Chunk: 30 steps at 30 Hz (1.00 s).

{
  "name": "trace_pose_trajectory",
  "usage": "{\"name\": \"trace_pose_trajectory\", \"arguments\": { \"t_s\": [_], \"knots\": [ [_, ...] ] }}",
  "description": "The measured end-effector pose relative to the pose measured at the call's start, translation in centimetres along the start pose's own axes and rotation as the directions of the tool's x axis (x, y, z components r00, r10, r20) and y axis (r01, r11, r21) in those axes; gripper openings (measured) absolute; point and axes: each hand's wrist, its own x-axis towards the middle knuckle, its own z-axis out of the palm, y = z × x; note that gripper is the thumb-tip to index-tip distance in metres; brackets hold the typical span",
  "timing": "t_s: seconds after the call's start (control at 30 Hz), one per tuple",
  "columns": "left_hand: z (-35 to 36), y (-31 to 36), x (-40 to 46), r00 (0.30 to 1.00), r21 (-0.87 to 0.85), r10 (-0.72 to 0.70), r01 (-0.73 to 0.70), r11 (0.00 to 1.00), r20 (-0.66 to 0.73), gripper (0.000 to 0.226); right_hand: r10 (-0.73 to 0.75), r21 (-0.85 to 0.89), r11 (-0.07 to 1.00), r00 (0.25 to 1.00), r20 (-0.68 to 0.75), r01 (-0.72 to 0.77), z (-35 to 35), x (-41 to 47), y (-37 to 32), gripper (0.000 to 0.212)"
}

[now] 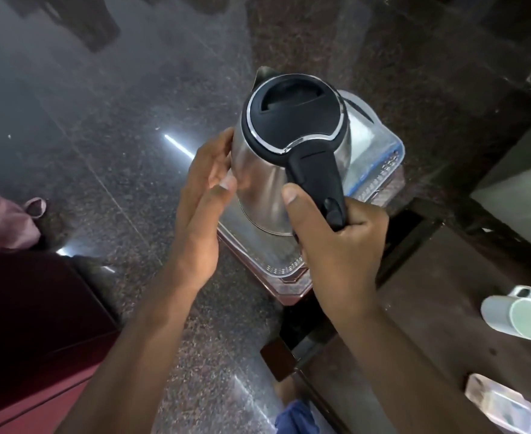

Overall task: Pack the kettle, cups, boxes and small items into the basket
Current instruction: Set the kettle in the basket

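The right hand point(336, 242) was curled tight round the black handle of the kettle point(289, 151), holding it above the clear basket point(380, 164) on the floor. The left hand point(204, 195) lay with straight fingers against the kettle's steel side. A white cup point(514, 314) lay tipped on the counter point(430, 324) at right, a small box point(499, 402) nearer.

Bare forearms, no sleeves, blue garment point(295, 416) below
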Motion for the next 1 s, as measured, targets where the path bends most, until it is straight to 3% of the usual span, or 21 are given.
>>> {"name": "trace_pose_trajectory", "arguments": {
  "t_s": [0.3,0.43,0.63,0.73,0.9,1.0],
  "knots": [
    [-2.8,-3.3,1.3,1.0,0.09,-0.02,0.022,0.996,-0.024,0.056,-0.007,-0.031,1.0,0.999,0.032,0.008,4.1,1.2,4.0,0.06],
    [-3.5,-4.3,1.5,0.999,0.152,0.042,-0.047,0.987,0.032,0.079,0.015,-0.029,0.999,0.999,0.047,-0.013,4.9,1.2,5.6,0.059],
    [-4.1,-5.3,1.6,0.999,0.233,0.049,-0.051,0.971,0.013,0.088,-0.015,-0.047,0.999,0.996,0.085,0.019,5.5,1.4,6.6,0.054],
    [-4.0,-5.7,1.6,0.999,0.196,0.049,-0.052,0.979,0.02,0.083,-0.001,-0.014,1.0,0.994,0.105,0.002,5.5,1.7,6.3,0.054],
    [-3.8,-5.7,1.7,0.997,0.193,0.071,-0.071,0.979,0.004,0.055,0.031,-0.048,0.999,0.985,0.167,-0.023,4.6,1.9,6.2,0.066],
    [-2.8,-5.1,1.5,0.989,0.169,0.102,-0.082,0.982,-0.108,0.054,-0.014,-0.133,0.99,0.975,0.223,0.045,3.5,2.2,5.6,0.082]
  ]
}}
